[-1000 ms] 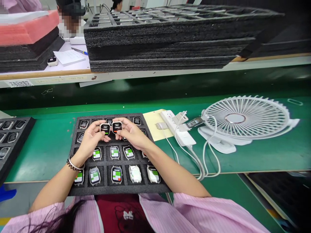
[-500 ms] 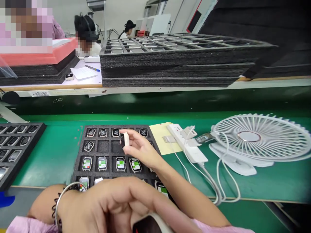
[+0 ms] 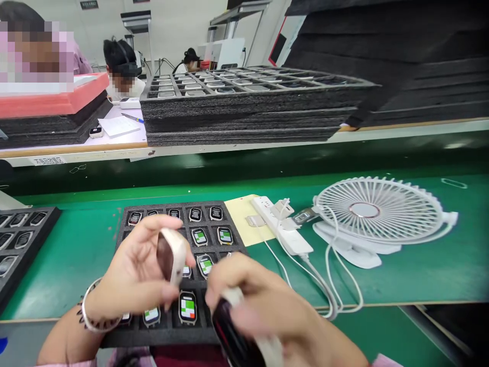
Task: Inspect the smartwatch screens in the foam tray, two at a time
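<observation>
Between the thumb and fingers of my left hand (image 3: 133,267), a pale-cased smartwatch body (image 3: 173,257) is held on edge above the foam tray. My right hand (image 3: 278,300) is closer to the camera and smeared by motion. It grips another smartwatch body (image 3: 235,334), whose dark screen faces up and left. Beneath both hands lies the black foam tray (image 3: 164,337). Its pockets hold several strapless watches; those in the back row show dark screens with text, while nearer ones such as this watch (image 3: 187,307) show green and white blocks. My hands cover part of the tray.
A second watch tray (image 3: 49,224) lies at the left. To the right are a white power strip (image 3: 282,224) with cables and a white fan (image 3: 378,211). Stacked foam trays (image 3: 237,120) stand on the shelf ahead, with co-workers (image 3: 122,61) beyond.
My left hand has moved forward over the tray with its watch. My right hand has drawn back towards the camera with the other watch. The view has shifted slightly.
</observation>
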Motion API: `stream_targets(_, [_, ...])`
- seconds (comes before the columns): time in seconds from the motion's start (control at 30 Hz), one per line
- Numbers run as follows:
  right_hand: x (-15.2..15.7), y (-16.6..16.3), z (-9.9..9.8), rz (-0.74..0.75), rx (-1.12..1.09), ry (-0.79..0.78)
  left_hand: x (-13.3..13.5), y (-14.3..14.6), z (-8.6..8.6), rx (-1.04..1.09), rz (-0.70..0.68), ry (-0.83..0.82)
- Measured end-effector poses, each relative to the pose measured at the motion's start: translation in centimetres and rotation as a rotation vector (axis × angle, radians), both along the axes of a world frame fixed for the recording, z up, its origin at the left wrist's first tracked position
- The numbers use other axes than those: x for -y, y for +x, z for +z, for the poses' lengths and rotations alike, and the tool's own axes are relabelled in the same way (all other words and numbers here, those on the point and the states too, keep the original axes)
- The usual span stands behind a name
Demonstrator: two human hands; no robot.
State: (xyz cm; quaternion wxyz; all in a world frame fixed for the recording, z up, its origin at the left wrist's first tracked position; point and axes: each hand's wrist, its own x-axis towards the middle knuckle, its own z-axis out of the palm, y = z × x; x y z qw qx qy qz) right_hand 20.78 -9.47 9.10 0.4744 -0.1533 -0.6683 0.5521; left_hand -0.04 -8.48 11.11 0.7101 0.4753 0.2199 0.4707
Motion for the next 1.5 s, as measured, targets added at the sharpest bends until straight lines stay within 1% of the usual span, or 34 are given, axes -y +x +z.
stream_targets(0.03, [-1.2,-0.4,-0.5,0.018,-0.084,-0.014,-1.1,0.2,-0.7,-0.045,0.094,0.001])
stream_targets(0.07, [-2.4,-0.8,-1.2,-0.007,-0.158,-0.098,-2.1,0.4,-1.5,-0.091,0.208,-0.011])
stream_targets(0.1, [-3.5,-1.2,-1.9,0.004,-0.229,-0.217,-2.9,0.7,-2.4,-0.134,0.308,-0.031])
stream_targets(0.17, [-5.4,-2.0,-3.6,0.003,-0.337,-0.496,-4.2,1.2,-4.3,-0.186,0.435,-0.079])
stream_targets(0.2, [-6.2,-2.3,-4.4,0.010,-0.367,-0.621,-4.7,1.3,-5.2,-0.205,0.467,-0.106])
stream_targets(0.27, [-7.6,-2.7,-6.0,0.004,-0.390,-0.818,-5.4,1.2,-6.7,-0.231,0.506,-0.155])
stream_targets(0.33, [-8.7,-2.8,-7.2,-0.011,-0.397,-0.934,-5.8,0.9,-7.7,-0.234,0.527,-0.200])
stream_targets(0.4, [-9.4,-2.7,-8.0,-0.027,-0.400,-0.986,-6.1,0.6,-8.2,-0.208,0.517,-0.231])
stream_targets(0.5, [-9.9,-2.6,-8.5,-0.033,-0.396,-1.004,-6.3,0.3,-8.5,-0.173,0.476,-0.247])
stream_targets(0.63, [-9.9,-2.5,-8.7,-0.023,-0.377,-0.988,-6.4,0.5,-8.4,-0.191,0.445,-0.267])
stream_targets(0.77, [-9.6,-2.5,-8.7,-0.019,-0.343,-0.920,-6.1,0.8,-8.1,-0.213,0.436,-0.268])
stream_targets(0.9, [-9.4,-2.5,-8.6,-0.046,-0.295,-0.848,-6.0,0.8,-7.9,-0.211,0.433,-0.250])
stream_targets(1.07, [-9.3,-2.5,-8.6,-0.070,-0.254,-0.807,-6.2,0.8,-8.1,-0.209,0.423,-0.236])
stream_targets(1.33, [-9.3,-2.3,-8.4,-0.074,-0.248,-0.806,-6.2,0.6,-8.2,-0.212,0.420,-0.221])
stream_targets(1.43, [-9.5,-2.4,-8.9,-0.062,-0.266,-0.808,-6.4,0.5,-8.7,-0.205,0.419,-0.218])
stream_targets(1.5, [-9.9,-2.5,-9.2,-0.048,-0.279,-0.831,-6.7,0.6,-8.9,-0.196,0.419,-0.253])
